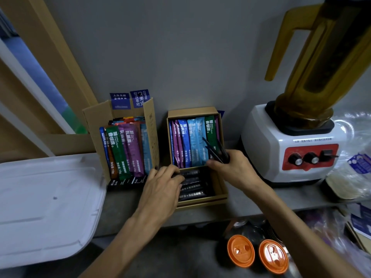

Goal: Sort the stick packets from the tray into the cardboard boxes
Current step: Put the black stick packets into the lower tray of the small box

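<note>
1. Our R hand (234,167) grips a bunch of dark stick packets (215,149), tilted, over the right cardboard box (200,202).
2. L hand (160,185) rests w/ fingers fairly straight on the black packets (192,187) lying flat in that box's front part.
3. Coloured packets (190,141) stand upright in the back part. The left cardboard box (94,125) just beside holds more.
4. White tray (46,197) sits far left, blender (291,147) on the right.
</note>
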### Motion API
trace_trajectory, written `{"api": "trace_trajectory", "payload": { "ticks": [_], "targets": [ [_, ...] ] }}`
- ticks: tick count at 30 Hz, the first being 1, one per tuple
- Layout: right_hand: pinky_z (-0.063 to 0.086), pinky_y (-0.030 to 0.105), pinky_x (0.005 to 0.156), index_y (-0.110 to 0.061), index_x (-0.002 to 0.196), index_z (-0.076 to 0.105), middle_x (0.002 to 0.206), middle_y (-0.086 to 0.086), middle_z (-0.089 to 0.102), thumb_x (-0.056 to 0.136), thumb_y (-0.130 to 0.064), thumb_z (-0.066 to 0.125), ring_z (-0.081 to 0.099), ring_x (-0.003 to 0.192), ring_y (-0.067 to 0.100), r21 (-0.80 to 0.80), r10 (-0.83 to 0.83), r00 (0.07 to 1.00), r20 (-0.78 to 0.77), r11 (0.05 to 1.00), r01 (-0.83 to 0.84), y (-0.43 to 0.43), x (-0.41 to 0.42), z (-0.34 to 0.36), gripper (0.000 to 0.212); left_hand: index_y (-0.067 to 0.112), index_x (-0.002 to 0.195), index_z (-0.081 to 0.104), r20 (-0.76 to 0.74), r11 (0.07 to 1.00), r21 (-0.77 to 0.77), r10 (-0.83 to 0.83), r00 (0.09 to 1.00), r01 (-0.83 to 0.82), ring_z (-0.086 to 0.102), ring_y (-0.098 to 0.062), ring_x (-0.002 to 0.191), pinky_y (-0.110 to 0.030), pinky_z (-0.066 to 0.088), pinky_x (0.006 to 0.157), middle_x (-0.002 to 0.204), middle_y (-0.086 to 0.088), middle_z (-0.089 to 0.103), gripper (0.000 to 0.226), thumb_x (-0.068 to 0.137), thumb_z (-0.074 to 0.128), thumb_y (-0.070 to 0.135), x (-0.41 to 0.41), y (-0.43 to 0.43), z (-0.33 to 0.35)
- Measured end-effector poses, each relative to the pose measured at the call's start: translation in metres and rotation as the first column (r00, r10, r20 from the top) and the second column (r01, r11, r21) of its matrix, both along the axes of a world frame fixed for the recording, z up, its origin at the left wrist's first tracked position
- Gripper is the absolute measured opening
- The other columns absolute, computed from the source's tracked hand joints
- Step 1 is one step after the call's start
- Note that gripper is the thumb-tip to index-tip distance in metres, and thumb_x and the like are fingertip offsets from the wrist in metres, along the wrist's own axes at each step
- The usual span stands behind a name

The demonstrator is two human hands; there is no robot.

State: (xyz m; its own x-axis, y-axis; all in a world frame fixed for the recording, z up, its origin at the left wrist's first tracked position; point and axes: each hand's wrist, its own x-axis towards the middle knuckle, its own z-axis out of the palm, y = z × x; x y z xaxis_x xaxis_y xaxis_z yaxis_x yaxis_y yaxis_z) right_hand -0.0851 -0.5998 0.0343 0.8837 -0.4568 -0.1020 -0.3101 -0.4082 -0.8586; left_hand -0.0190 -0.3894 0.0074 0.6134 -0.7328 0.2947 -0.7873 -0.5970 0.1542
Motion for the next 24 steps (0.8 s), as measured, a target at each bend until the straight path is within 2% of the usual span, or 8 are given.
{"api": "trace_trajectory", "payload": {
  "ticks": [3,6,9,12,16,19,22,24],
  "targets": [
    [0.04,0.017,0.049,-0.015,0.106,0.063,0.062,-0.014,0.062,0.095,-0.023,0.064,0.054,0.055,-0.001,0.336,0.02,0.999,0.049,0.941,-0.035,0.0,-0.011,0.003,0.013,0.021,0.108,0.072,0.011,0.999,0.038,-0.009,1.0,0.009,0.059,-0.015,0.093,-0.033,0.046,0.079,0.105,0.006,0.063,0.023,0.085,0.071,0.02,0.0,-0.001,0.001],
    [0.032,0.025,0.046,-0.013,0.099,0.052,0.067,0.003,0.052,0.1,-0.013,0.053,0.043,0.05,0.012,0.553,-0.001,0.996,0.094,0.832,-0.051,0.002,-0.026,0.008,0.002,0.022,0.116,0.068,-0.015,1.0,0.019,0.009,1.0,-0.009,0.056,-0.013,0.099,-0.031,0.044,0.085,0.108,0.009,0.061,0.027,0.088,0.068,0.024,0.0,-0.001,0.004],
    [0.034,0.026,0.046,-0.01,0.103,0.054,0.078,0.011,0.06,0.102,-0.012,0.051,0.047,0.053,0.015,0.606,0.107,0.981,0.159,0.774,-0.183,0.007,-0.039,0.011,0.004,0.027,0.117,0.065,-0.305,0.964,-0.246,0.02,0.952,-0.099,0.055,0.0,0.099,-0.023,0.046,0.086,0.106,0.016,0.058,0.022,0.095,0.06,0.03,-0.006,-0.005,0.026],
    [0.038,0.027,0.044,-0.009,0.111,0.056,0.085,0.016,0.064,0.101,-0.012,0.052,0.051,0.056,0.018,0.642,0.23,0.946,0.23,0.694,-0.325,0.014,-0.043,0.016,0.012,0.036,0.111,0.063,-0.616,0.88,-0.413,-0.08,0.784,-0.235,0.06,0.004,0.094,-0.017,0.051,0.076,0.098,0.016,0.065,0.017,0.095,0.06,0.034,-0.009,-0.018,0.053],
    [0.046,0.024,0.043,-0.004,0.125,0.053,0.094,0.022,0.066,0.101,-0.014,0.051,0.06,0.057,0.02,0.692,0.293,0.923,0.249,0.613,-0.382,0.019,-0.044,0.018,0.026,0.026,0.093,0.071,-0.73,0.816,-0.477,-0.162,0.663,-0.326,0.067,-0.003,0.082,-0.019,0.052,0.07,0.087,0.007,0.072,0.007,0.094,0.064,0.026,-0.007,-0.025,0.065],
    [0.044,0.023,0.042,0.003,0.126,0.054,0.091,0.021,0.068,0.101,-0.014,0.05,0.059,0.056,0.02,0.721,0.16,0.967,0.198,0.645,-0.254,0.014,-0.045,0.012,0.03,0.015,0.093,0.071,-0.803,0.728,-0.504,-0.196,0.563,-0.465,0.062,-0.007,0.069,-0.016,0.049,0.059,0.078,0.0,0.069,0.01,0.095,0.062,0.02,-0.003,-0.017,0.062],
    [0.033,0.024,0.041,0.009,0.125,0.055,0.087,0.02,0.068,0.102,-0.017,0.05,0.05,0.051,0.017,0.733,0.033,0.986,0.161,0.665,-0.142,0.005,-0.045,0.004,0.035,0.008,0.096,0.07,-0.812,0.67,-0.532,-0.23,0.537,-0.518,0.06,-0.006,0.061,-0.013,0.046,0.053,0.07,-0.003,0.065,0.009,0.095,0.062,0.013,-0.004,-0.01,0.059],
    [0.029,0.024,0.043,0.004,0.121,0.06,0.086,0.019,0.068,0.102,-0.025,0.051,0.045,0.05,0.015,0.737,0.023,0.99,0.136,0.666,-0.116,0.005,-0.046,0.003,0.035,0.009,0.096,0.069,-0.792,0.681,-0.549,-0.241,0.56,-0.485,0.062,-0.008,0.061,-0.015,0.047,0.055,0.071,-0.006,0.067,0.007,0.094,0.062,0.009,-0.005,-0.005,0.059]
  ]
}}
